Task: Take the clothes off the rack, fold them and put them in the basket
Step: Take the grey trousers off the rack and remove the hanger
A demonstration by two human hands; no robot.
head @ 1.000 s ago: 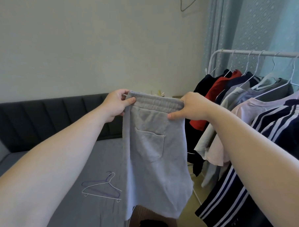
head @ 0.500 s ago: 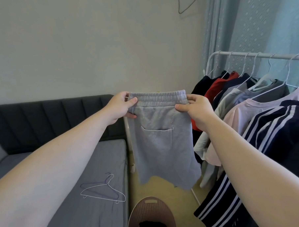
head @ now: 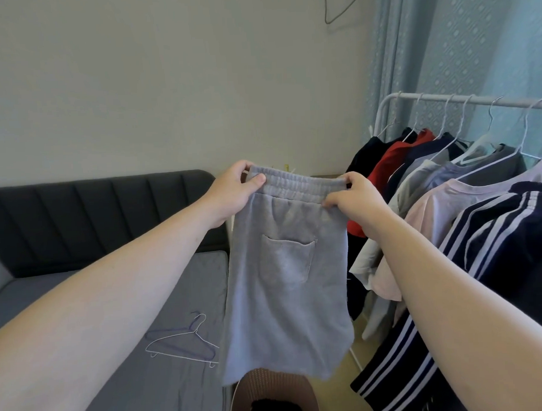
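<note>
Grey shorts (head: 285,285) with a back pocket hang in the air in front of me, folded in half lengthwise. My left hand (head: 232,191) pinches the left end of the elastic waistband and my right hand (head: 353,198) pinches the right end. Below the hem stands a brown woven basket (head: 271,382) with something dark inside. The white clothes rack (head: 464,100) at the right carries several shirts on hangers: black, red, navy, grey, pale pink and a navy one with white stripes (head: 483,258).
A grey sofa (head: 166,390) with a dark backrest fills the left side; two wire hangers (head: 182,342) lie on its seat. A blue curtain (head: 455,42) hangs behind the rack. A wire hanger (head: 338,6) hangs on the wall above.
The shorts swung away from me and back while both hands kept hold of the waistband. My right hand shifted its grip on the band's right end. The basket came into view below.
</note>
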